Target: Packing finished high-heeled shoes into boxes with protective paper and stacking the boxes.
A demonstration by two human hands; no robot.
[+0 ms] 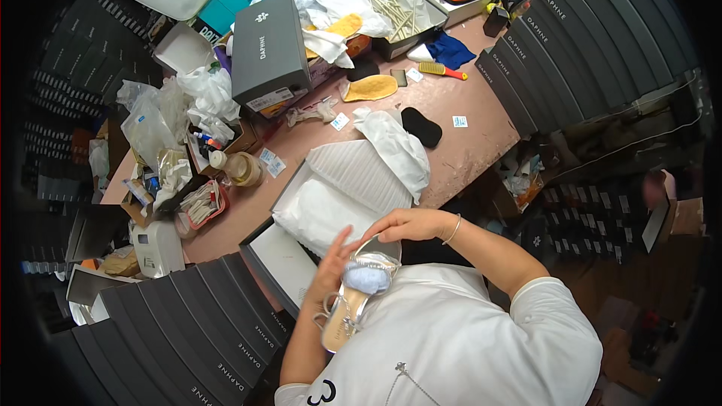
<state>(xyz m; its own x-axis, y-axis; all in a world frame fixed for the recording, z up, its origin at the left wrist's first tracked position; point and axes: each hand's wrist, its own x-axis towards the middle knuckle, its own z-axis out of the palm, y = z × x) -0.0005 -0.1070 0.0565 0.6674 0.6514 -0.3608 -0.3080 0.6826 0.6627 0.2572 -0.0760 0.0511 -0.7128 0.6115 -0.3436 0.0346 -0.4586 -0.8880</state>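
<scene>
I hold a pale sandal (342,316) with a silver beaded strap and a blue-white wad stuffed under the strap, close to my chest. My left hand (331,271) grips it along its left side, fingers spread upward. My right hand (410,224), with a thin bracelet on the wrist, pinches the sandal's upper end. Just beyond the hands lies an open grey shoe box (259,256) lined with white tissue paper (323,214).
A white ribbed sheet (361,173), a white cloth bag (395,146) and a black pad (421,126) lie on the brown table (466,150). A closed grey box (267,45), a yellow insole (368,88) and clutter stand farther back. Stacked grey boxes (195,323) flank both sides.
</scene>
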